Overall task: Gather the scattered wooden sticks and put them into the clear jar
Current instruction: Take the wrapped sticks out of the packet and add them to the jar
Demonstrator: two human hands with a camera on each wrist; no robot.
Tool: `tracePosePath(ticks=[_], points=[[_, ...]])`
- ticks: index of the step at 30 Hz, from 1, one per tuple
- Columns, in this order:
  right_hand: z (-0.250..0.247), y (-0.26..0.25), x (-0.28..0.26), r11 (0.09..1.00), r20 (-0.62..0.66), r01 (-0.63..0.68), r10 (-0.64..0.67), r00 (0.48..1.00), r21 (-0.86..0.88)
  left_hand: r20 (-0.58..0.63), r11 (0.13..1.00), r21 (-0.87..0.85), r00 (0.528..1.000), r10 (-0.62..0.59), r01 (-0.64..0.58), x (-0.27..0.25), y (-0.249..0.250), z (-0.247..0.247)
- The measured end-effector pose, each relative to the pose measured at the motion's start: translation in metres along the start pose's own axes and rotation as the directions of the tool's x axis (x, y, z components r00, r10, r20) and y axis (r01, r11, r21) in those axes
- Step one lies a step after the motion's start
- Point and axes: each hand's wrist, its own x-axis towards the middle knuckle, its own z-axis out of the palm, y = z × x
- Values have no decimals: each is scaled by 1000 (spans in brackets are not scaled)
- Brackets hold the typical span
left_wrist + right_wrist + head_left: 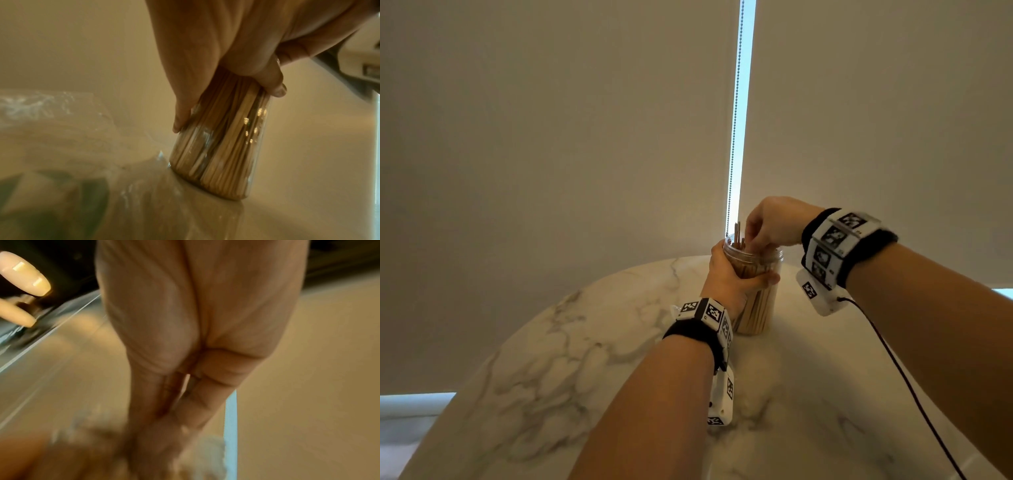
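A clear jar (756,310) packed with upright wooden sticks stands toward the far side of the round marble table (585,342). My left hand (729,277) grips the jar's upper half, thumb across its front; the left wrist view shows the fingers of that hand (226,48) wrapped round the jar (218,154). My right hand (767,226) reaches down from above, its bunched fingertips pinching sticks at the jar's mouth. A few sticks (737,233) poke up above the rim. In the blurred right wrist view the right hand (195,337) hides the jar's mouth.
Roller blinds hang right behind the table, with a bead chain (734,137) in the gap between them. A dark cable (893,359) trails from my right wrist across the table. A crumpled clear plastic bag (61,129) lies blurred at the left of the left wrist view.
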Motion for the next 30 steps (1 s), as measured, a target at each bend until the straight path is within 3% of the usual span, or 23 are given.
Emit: tracePosePath(ticks=[2,4,7,11,16,22,25,30], points=[[7,0,0,996,-11,12,-13,1000,-84,3,1000,-10,1000,-5,5,-1,1,0],[5,0,1,999,-20,16,-17,1000,-43,0,1000,-13,1000,-6,6,-2,2,1],[2,-2,3,996,-159,64,-54,986,57,-6,1000,2,1000,-4,4,-2,3,0],[16,-6,8,977,-191,189,-205,960,-102,-9,1000,24,1000,-20,20,-4,4,0],[26,-3,12,976,-186,95,-132,974,-194,-6,999,42,999,-34,34,-4,5,1],[8,-7,10,985,3,62,-62,998,-163,-11,999,31,1000,-17,17,-2,2,0],[8,-7,8,967,-18,22,-27,999,-255,-15,1000,16,1000,-10,10,-1,-1,0],[1,-10,5,978,-64,-3,-11,998,-210,-12,1000,16,1000,-12,12,-1,-2,0]])
